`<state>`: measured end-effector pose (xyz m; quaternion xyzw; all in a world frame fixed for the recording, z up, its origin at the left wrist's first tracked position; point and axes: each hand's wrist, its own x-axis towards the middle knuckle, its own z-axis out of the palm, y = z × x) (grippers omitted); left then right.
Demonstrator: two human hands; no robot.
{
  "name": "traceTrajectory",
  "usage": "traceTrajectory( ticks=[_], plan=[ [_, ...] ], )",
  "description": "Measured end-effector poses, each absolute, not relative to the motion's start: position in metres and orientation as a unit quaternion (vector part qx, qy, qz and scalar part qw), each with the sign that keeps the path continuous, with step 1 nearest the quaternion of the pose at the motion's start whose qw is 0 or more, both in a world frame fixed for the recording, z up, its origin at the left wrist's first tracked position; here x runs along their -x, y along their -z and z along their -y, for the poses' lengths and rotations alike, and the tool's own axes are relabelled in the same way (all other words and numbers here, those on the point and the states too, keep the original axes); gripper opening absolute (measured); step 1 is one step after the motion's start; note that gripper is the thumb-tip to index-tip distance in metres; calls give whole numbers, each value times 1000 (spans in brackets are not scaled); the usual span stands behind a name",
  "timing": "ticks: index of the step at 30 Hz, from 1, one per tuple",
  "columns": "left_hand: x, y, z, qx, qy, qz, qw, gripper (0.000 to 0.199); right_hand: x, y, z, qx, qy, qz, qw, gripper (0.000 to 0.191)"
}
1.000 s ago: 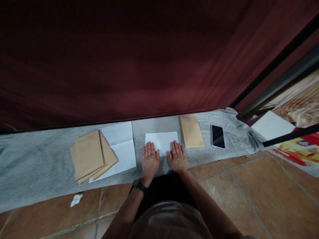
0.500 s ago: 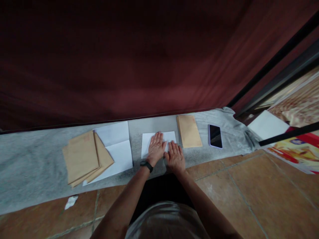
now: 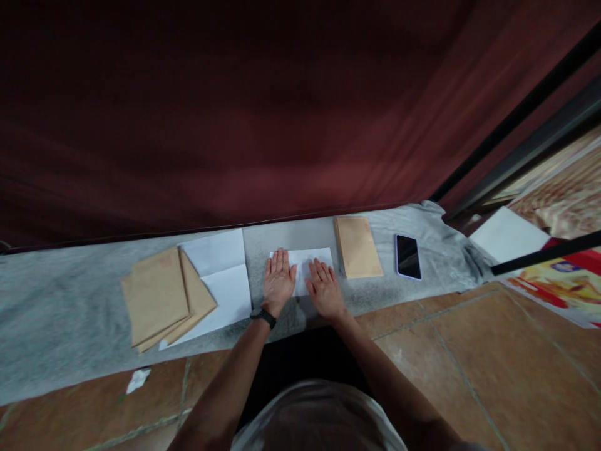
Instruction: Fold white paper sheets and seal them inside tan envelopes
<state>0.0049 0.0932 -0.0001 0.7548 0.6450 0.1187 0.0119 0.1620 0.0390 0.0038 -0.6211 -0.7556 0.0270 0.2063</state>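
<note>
A folded white sheet of paper (image 3: 302, 275) lies flat on the grey cloth (image 3: 84, 300) in front of me. My left hand (image 3: 278, 282), with a dark band on its wrist, rests flat on the sheet's left end, covering that edge. My right hand (image 3: 325, 288) lies palm down on the right part, its fingers slightly spread. Both hands are open and grip nothing. Just right of the sheet is a small stack of brown envelopes (image 3: 360, 247).
More brown envelopes (image 3: 157, 297) overlap a creased white paper (image 3: 228, 291) on the left. A phone (image 3: 408, 257) lies at the right. Behind the cloth stands a dark red surface (image 3: 282, 156). A paper scrap (image 3: 138, 379) is on the tiled floor.
My left hand has slid left along the white sheet, away from my right hand, which has shifted slightly left and up. A gap with bare paper now shows between them.
</note>
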Motion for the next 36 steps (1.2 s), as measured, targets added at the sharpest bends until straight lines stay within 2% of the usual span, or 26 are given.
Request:
traceTrajectory(
  ticks=[5, 12, 25, 32, 36],
  plan=[
    [-4, -1, -94, -759, -107, -642, 17, 60, -145, -4, -70, 588, -41, 783, 201, 47],
    [-3, 1, -94, -756, -102, -646, 15, 61, -151, 9, -83, 635, -8, 746, 200, 49],
    [12, 6, -65, -695, -230, -681, -1, 56, -159, 18, -81, 688, 39, 695, 206, 57],
    [16, -4, -40, -676, -219, -703, 28, 53, -157, 18, -80, 690, 33, 692, 212, 57],
    [11, -10, -33, -691, -217, -689, 10, 53, -157, 14, -81, 688, 25, 693, 214, 57]
  ],
)
